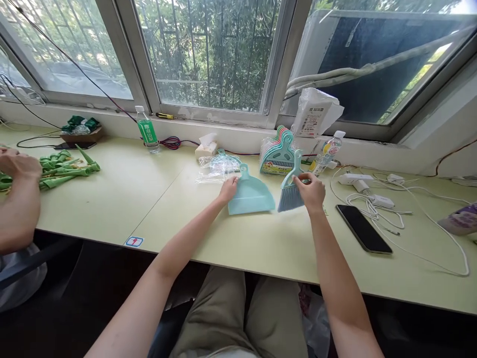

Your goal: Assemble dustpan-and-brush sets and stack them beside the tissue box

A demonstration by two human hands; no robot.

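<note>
A small teal dustpan (251, 195) lies flat on the pale green table (122, 194). My left hand (228, 189) rests against its left edge, fingers curled on the rim. A little teal hand brush (291, 186) with grey bristles stands just right of the dustpan. My right hand (312, 190) is closed round the brush's handle. Behind them stands a stack of packaged dustpan sets (278, 151) in several colours, and crumpled clear plastic wrapping (218, 166) lies to the left.
A black phone (363, 228) lies right of my right hand, with white cables and chargers (376, 199) beyond. Two bottles (147, 130) (328, 150), a tissue pack (206, 147) and a white bag (315, 113) line the sill. Another person's hand (18, 164) works green folded strips (63, 169) at far left.
</note>
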